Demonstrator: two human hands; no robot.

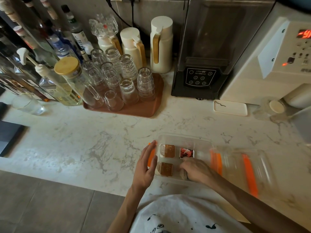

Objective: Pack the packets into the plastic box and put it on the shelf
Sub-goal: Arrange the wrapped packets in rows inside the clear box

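The right hand [195, 169] reaches down into the plastic box [185, 140], fingers curled low over a pale packet [183, 175] at the near right of the box floor. Whether they pinch it or only press it flat I cannot tell, since the knuckles hide the contact. The left hand [148, 167] lies open and flat against the box's left end, over the orange clasp [151, 157], holding nothing, apparently steadying the box.

Inside the box, left of the right hand, two brown packets [167, 150] lie one behind the other, and a red packet [186, 153] sits just beyond the right fingertips. The far right part of the box floor looks bare, so the next packet probably belongs there.

The box's long axis runs left to right. Its lid [244, 163], clear with orange strips, lies just right of the box, nearer the right hand. A tray of glasses [143, 111] stands well beyond the box, out of the way.
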